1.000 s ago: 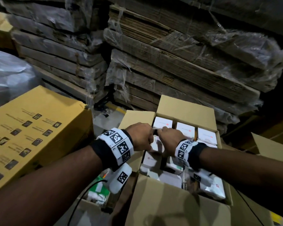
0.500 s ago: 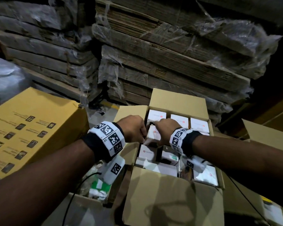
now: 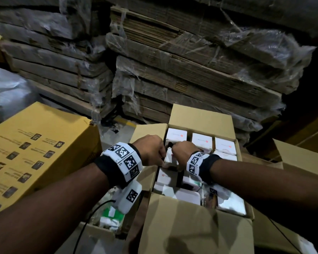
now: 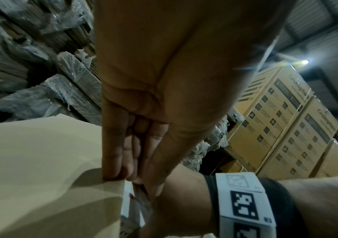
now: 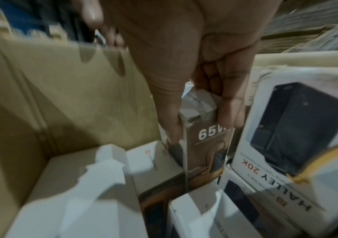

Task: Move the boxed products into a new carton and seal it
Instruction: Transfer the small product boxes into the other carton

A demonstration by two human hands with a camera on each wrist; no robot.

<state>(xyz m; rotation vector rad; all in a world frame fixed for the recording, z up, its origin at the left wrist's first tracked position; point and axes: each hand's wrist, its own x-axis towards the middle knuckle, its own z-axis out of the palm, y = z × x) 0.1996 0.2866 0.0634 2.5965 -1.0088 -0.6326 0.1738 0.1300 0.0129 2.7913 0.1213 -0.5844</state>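
An open brown carton (image 3: 200, 116) holds several white product boxes (image 3: 202, 141) standing in rows. Both hands are at its left side. My right hand (image 5: 201, 127) grips an upright box printed 65W (image 5: 206, 145) between thumb and fingers; its lower part still stands among the other boxes. In the head view this box (image 3: 170, 158) shows white between the two hands. My left hand (image 3: 151, 151) is at the carton's left wall (image 4: 42, 161), fingers (image 4: 119, 161) straight down on its top edge, thumb on the inner side, pinching it.
A yellow printed carton (image 3: 35, 153) stands at the left. Plastic-wrapped stacks of flat cardboard (image 3: 191, 70) rise close behind. A lower open carton (image 3: 112, 215) with green and white items sits under my left wrist. A HALLEY 20K box (image 5: 286, 136) stands beside the gripped box.
Both hands have stayed together at the carton's left side. The white box between them shows more than a second ago. My head has shifted a little.
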